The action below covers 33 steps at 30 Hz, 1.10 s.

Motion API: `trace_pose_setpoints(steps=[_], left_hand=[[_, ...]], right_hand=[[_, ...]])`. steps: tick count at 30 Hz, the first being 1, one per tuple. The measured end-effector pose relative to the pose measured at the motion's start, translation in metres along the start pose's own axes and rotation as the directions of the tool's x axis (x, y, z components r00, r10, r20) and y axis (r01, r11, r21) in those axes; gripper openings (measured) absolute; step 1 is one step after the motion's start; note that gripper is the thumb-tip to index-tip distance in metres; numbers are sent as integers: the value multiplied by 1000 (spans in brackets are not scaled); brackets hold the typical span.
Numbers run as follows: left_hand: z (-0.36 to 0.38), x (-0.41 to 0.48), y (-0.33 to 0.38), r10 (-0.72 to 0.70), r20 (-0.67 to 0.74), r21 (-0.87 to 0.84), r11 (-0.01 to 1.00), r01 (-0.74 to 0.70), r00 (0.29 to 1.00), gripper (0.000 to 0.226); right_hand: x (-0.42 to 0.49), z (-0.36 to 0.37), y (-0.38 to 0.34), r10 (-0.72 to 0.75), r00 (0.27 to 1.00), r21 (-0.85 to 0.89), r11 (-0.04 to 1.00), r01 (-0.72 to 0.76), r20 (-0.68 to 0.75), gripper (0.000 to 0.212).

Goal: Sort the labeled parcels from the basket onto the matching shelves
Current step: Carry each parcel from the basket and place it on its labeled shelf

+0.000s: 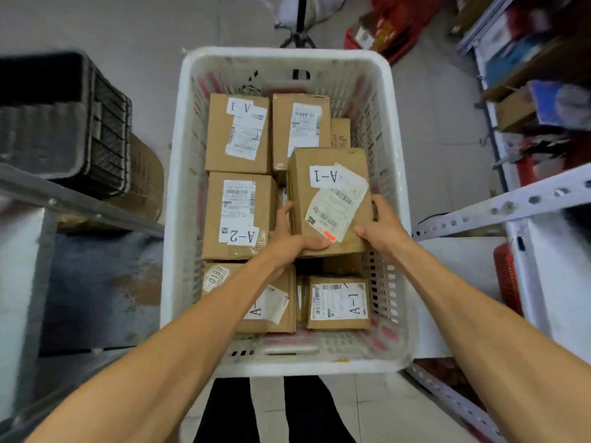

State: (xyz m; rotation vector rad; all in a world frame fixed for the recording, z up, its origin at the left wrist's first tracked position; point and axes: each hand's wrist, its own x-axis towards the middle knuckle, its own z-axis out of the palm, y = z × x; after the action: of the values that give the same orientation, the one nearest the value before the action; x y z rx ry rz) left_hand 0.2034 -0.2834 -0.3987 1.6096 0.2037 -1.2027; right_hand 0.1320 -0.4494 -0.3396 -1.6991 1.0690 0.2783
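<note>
Logging stock at this point, we record one white basket [179, 219] standing between a left shelf frame [80, 204] and a right shelf frame [511, 206], crowded with cardboard parcels. Item in hand: the held parcel [329, 199], marked A-1, tilted and higher than its neighbours by the basket's right wall, not yet out over the rim. Our left hand [289, 238] grips its near-left corner, fingers [284, 212] curled up the left side and thumb along the near edge. Our right hand [382, 225] clasps the right side, its fingers wrapped round that edge. Left to sort:

- far-left parcel [238, 132], A-1
- far-middle parcel [300, 129], no shelf mark visible
- A-2 parcel [238, 215]
- near-left parcel [271, 308], its mark partly hidden by our forearm
- near-right parcel [337, 302], A-1

We judge most of the work is ahead of us. We cannot read any shelf markings, so the matching shelf is not identified.
</note>
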Motion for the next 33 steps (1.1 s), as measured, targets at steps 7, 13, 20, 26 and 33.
trace_pose_setpoints(steps=[7, 13, 20, 26, 33], left_hand=[[-26, -67, 65, 285, -54, 144, 951, -275, 957, 120], [-54, -133, 162, 526, 2, 626, 662, -411, 851, 116], [-54, -180, 209, 593, 416, 799, 125, -589, 690, 120], [-77, -200, 224, 622, 224, 721, 412, -557, 750, 127], [-83, -209, 209, 468, -71, 56, 883, -465, 881, 102]], right_hand=[[-40, -17, -39, -56, 994, 0, 998, 56, 89, 58], [-79, -40, -103, -457, 881, -406, 833, 375, -124, 121], [-103, -35, -180, -534, 682, -695, 223, 683, 499, 128], [-114, -32, -176, -537, 787, -389, 684, 617, 305, 102], [-119, -52, -200, -480, 876, 297, 845, 444, 55, 91]])
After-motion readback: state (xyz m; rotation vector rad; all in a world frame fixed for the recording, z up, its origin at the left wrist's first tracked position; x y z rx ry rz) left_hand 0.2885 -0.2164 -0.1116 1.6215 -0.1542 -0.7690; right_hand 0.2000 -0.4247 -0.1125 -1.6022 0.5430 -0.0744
